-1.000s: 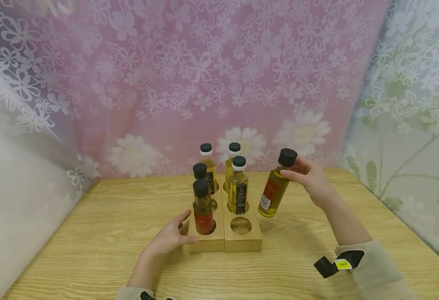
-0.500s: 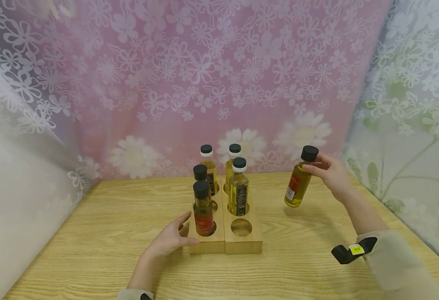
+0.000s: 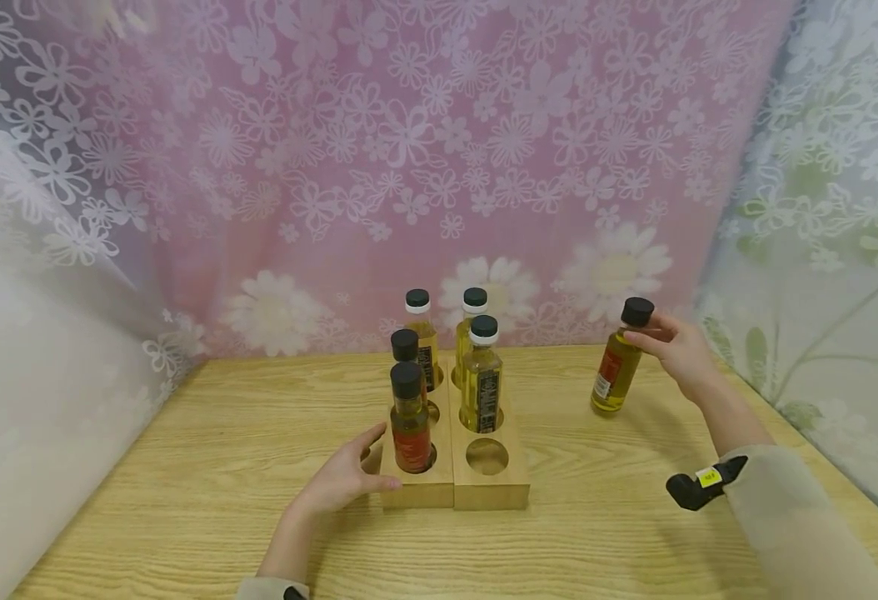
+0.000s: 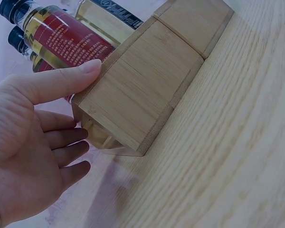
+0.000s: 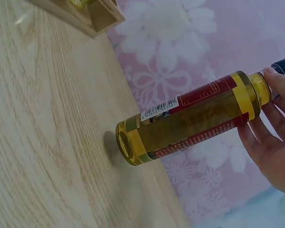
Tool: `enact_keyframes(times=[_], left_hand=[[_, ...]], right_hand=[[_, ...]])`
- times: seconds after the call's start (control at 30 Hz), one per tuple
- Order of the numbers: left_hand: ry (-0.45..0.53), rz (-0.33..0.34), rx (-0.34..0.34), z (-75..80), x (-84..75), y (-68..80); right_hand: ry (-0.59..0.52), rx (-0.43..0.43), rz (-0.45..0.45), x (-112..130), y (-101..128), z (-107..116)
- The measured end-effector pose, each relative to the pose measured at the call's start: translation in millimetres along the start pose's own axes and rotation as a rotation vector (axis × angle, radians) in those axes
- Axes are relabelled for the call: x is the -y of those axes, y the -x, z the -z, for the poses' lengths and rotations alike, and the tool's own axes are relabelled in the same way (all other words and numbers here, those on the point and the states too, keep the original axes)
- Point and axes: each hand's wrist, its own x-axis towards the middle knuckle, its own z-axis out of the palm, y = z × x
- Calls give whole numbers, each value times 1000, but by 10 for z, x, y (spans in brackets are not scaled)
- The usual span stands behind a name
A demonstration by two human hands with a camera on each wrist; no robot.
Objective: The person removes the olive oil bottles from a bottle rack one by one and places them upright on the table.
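In the head view my right hand (image 3: 682, 354) pinches a bottle of oil (image 3: 616, 371) by its neck, below the black cap. This bottle, with its red label and barcode (image 5: 160, 108), leans slightly, its base close over the table at the right. My left hand (image 3: 345, 475) rests at the front left corner of a wooden bottle rack (image 3: 491, 493). In the left wrist view its thumb (image 4: 69, 81) touches the rack's edge, while the other fingers lie loosely by the rack's side. A red-labelled bottle (image 3: 411, 442) stands in the hole nearest that hand.
Behind it in the rack stands another black-capped bottle (image 3: 404, 343). Clear bottles of pale oil (image 3: 481, 383) with dark green caps fill other holes. The front right hole (image 3: 487, 457) is bare. A pink floral curtain (image 3: 379, 167) hangs behind the table (image 3: 259, 433).
My right hand has carried the red-labelled bottle rightward, away from the rack, and lowered it slightly toward the table. The left hand has stayed at the rack's corner.
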Motion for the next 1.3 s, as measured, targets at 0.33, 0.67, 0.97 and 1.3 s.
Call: enact_keyframes(times=[0.33,0.67,0.97,1.3], left_hand=[[15,-9,4,-1,11,-2],[12,-11,3,-8,17,1],[22,2,0,-8,23,-2],[0,-2,16,6,12,-10]], right_hand=[[40,-13,-34,-172,-94,32],[42,-9,-22,-261,-144,73],[-38,-29,-3,-330,-82,72],[-153,-27,2,-355,78,182]])
